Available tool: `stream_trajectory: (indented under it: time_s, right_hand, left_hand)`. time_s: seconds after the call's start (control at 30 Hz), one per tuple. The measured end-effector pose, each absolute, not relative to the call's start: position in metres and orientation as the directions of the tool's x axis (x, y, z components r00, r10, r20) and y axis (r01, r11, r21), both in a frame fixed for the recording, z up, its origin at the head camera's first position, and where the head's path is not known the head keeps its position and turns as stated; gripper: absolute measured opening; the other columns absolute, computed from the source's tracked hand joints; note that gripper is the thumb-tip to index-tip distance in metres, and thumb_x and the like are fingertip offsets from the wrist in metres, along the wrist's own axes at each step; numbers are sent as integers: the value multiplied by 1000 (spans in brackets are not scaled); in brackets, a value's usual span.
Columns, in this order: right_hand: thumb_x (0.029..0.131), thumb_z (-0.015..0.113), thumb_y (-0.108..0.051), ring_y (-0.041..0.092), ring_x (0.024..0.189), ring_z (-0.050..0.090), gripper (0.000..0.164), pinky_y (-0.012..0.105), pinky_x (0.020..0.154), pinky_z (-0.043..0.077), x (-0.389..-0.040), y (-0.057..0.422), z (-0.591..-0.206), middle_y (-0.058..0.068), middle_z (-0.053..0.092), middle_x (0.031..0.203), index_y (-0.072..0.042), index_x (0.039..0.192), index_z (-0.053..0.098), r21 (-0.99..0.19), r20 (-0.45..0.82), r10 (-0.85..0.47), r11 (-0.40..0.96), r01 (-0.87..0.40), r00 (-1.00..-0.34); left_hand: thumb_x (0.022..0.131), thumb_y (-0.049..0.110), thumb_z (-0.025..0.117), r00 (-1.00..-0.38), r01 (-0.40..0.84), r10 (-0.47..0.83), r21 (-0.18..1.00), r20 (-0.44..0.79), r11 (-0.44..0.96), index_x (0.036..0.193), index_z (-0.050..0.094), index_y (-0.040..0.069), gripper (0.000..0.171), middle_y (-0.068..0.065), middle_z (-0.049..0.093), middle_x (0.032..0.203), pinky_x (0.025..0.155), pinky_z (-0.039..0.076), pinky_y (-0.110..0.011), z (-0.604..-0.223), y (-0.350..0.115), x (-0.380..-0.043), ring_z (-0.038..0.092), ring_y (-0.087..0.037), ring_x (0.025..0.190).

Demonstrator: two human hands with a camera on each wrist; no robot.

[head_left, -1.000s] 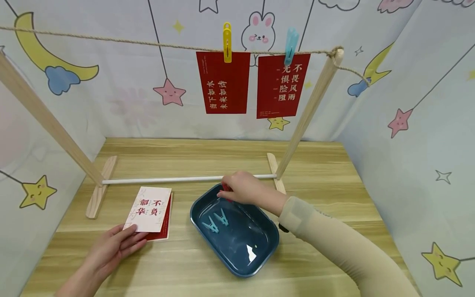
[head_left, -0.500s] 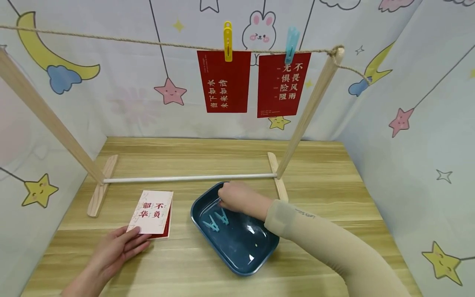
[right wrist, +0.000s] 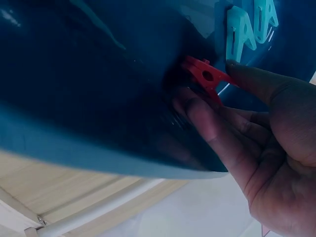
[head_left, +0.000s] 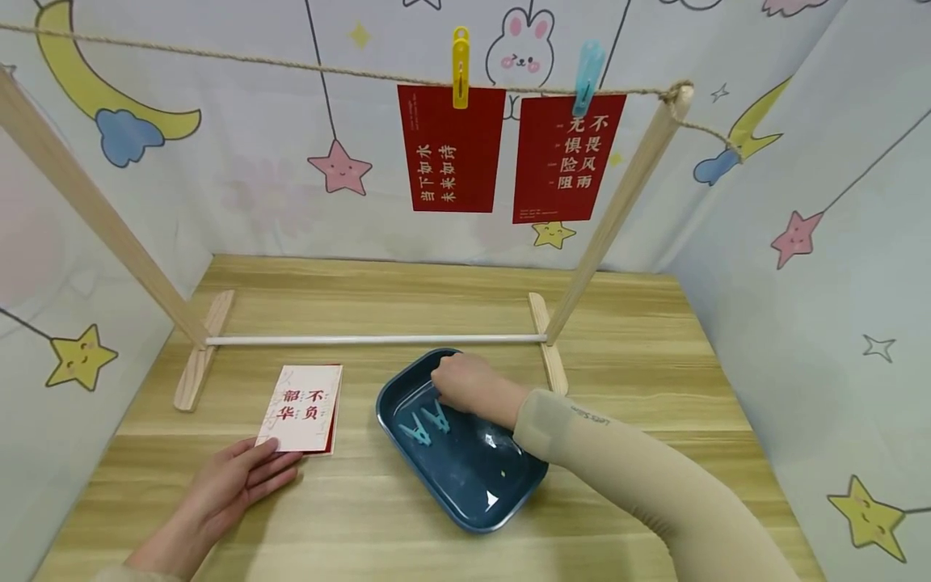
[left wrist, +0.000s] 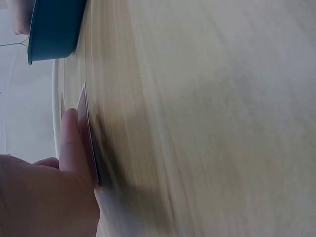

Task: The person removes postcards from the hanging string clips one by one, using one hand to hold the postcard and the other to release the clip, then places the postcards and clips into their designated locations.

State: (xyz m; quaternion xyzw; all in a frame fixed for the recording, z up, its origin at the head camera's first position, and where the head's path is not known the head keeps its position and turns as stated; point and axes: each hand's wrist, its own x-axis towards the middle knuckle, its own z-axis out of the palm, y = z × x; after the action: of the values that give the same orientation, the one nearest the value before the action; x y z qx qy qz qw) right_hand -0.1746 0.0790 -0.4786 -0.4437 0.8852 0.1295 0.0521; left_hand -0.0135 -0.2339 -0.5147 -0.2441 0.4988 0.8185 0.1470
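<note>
My left hand point(head_left: 233, 489) pinches a small stack of cards at its near left corner, thumb on top and fingers underneath. Red characters mark the white top card point(head_left: 305, 432), and a red card edge peeks out on its right side. Inside the dark blue tray point(head_left: 476, 477), my right hand point(head_left: 473, 386) grips a red clothespin point(right wrist: 207, 75) between thumb and fingers, as the right wrist view shows. The back of that hand hides the clothespin from the head view. Two teal clothespins point(right wrist: 240, 32) lie in the tray just beside my right thumb.
A twine line point(head_left: 291, 63) runs between two wooden posts point(head_left: 618, 214). From it hang two red cards, one under a yellow clothespin point(head_left: 461, 69), the other under a light blue clothespin point(head_left: 587, 79). A white rod point(head_left: 378, 339) joins the stand's feet behind the tray.
My right hand has turned over the tray's far end, so the red clothespin has gone out of the head view. The cards in my left hand have shifted, with less of the red one showing.
</note>
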Motion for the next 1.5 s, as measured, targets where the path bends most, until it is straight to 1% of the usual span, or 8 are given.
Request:
stream_trajectory:
  time_s: [0.3,0.43,0.6,0.77,1.0,1.17,1.37,1.5]
  right_hand:
    - [89,67,-29,6,58,50,12,21,50,43,-175,77,-476,-6,58,71,-17,87,68,180,-244,-729,614,-768,-640]
    - [88,68,-31,6,61,52,14,21,52,45,-175,78,-476,-5,59,73,-17,88,68,184,-240,-730,613,-768,-640]
    - [88,68,-30,7,61,52,14,22,52,45,-174,79,-474,-5,59,72,-16,85,68,181,-222,-740,609,-773,-635]
    - [87,69,-29,6,57,49,13,21,50,43,-173,80,-469,-5,57,69,-17,82,68,178,-221,-735,615,-768,-641]
    - [87,69,-34,5,56,48,19,19,50,42,-173,81,-461,-7,54,64,-18,78,66,179,-207,-751,601,-779,-627]
    - [86,69,-37,6,58,50,21,21,54,45,-170,81,-450,-6,55,65,-18,79,66,187,-179,-774,579,-793,-608]
    - [87,68,-39,5,60,50,23,21,56,46,-165,80,-434,-6,56,66,-17,79,68,196,-173,-771,583,-789,-613]
    - [87,68,-40,5,63,52,23,22,59,47,-160,78,-427,-6,57,69,-18,80,67,209,-165,-792,554,-806,-587]
  left_hand:
    - [102,9,41,-846,-476,3,751,-534,-457,120,34,-5,24,-21,59,107,92,42,-44,-514,-233,-16,57,-30,104]
    - [102,10,40,-845,-476,5,746,-535,-466,123,30,-5,28,-20,59,106,92,42,-44,-514,-232,-15,56,-29,105]
    - [103,10,37,-834,-474,-21,735,-552,-485,127,26,-4,30,-19,60,105,92,42,-42,-514,-229,-15,57,-28,104]
    - [103,9,35,-833,-465,-29,727,-553,-506,128,25,-2,29,-18,59,106,93,41,-42,-515,-227,-15,56,-27,105]
    - [103,10,36,-830,-472,-18,721,-557,-507,129,25,-3,31,-18,60,105,93,41,-42,-517,-227,-13,56,-27,106]
    - [104,11,35,-831,-475,-13,723,-556,-502,123,29,-5,26,-20,60,104,93,41,-42,-517,-227,-10,56,-27,105]
    - [104,11,34,-830,-480,11,702,-558,-526,117,37,-4,21,-22,59,106,94,40,-43,-516,-229,-5,55,-29,107]
    - [104,12,34,-817,-496,10,693,-577,-523,116,40,-4,22,-23,59,107,94,40,-43,-515,-229,-3,54,-31,107]
